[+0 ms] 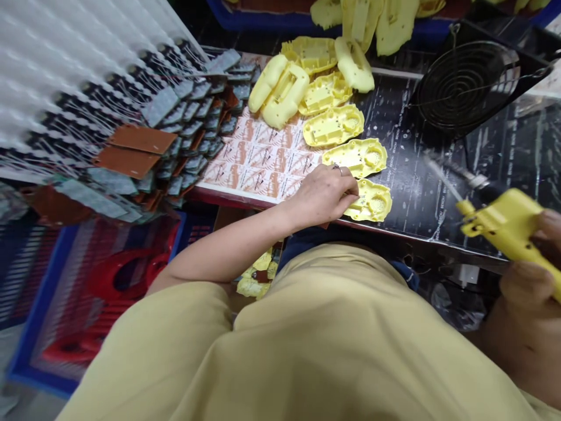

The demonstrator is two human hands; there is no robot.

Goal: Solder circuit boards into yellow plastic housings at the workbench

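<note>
1. The left hand [323,194] lies palm down at the near edge of the black work mat [407,175], with the fingers bent and closed on the left end of the nearest yellow shell [372,202]. A ring shows on one finger.
2. This nearest yellow shell lies open side up on the mat, at the front edge of the table, just in front of the person's body.
3. The right hand [532,275] is at the right border of the picture, fingers wrapped around the handle of a yellow soldering tool [508,225]. The metal tip of the tool points up and left, over the mat, well apart from the shell.
4. Behind the nearest shell, a row of yellow shells [346,140] goes away from the person in a slanted line, each one just beside the next, also open side up.
5. More yellow parts are in a pile [284,85] at the far end of the row.
6. Left of the shells lies a sheet of printed labels [263,155], pink and white.
7. Further left is a heap of small circuit boards [175,128] with thin wires, grey and brown.
8. A round black fan [464,82] stands at the far right of the mat.
9. A blue crate [39,316] with red parts stands low on the left, beside the person's leg.
</note>
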